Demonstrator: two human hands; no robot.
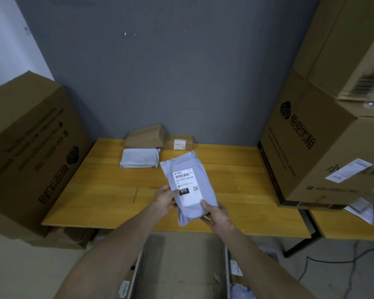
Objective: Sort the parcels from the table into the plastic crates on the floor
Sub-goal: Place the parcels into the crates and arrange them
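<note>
You hold the grey mailer (200, 197) in both hands over the near middle of the tabletop (246, 190), label up. Your left hand (165, 198) pinches its left edge beside the black 010 tag (183, 190), and your right hand (216, 214) grips its near right corner. This looks like the read-and-decide step. A second grey mailer (139, 158), a brown paper parcel (145, 135) and a small carton (178, 142) wait at the far side. Next, match the code to a crate (227, 268) on the floor below you, then lower the mailer in clear of the tabletop's near edge.
</note>
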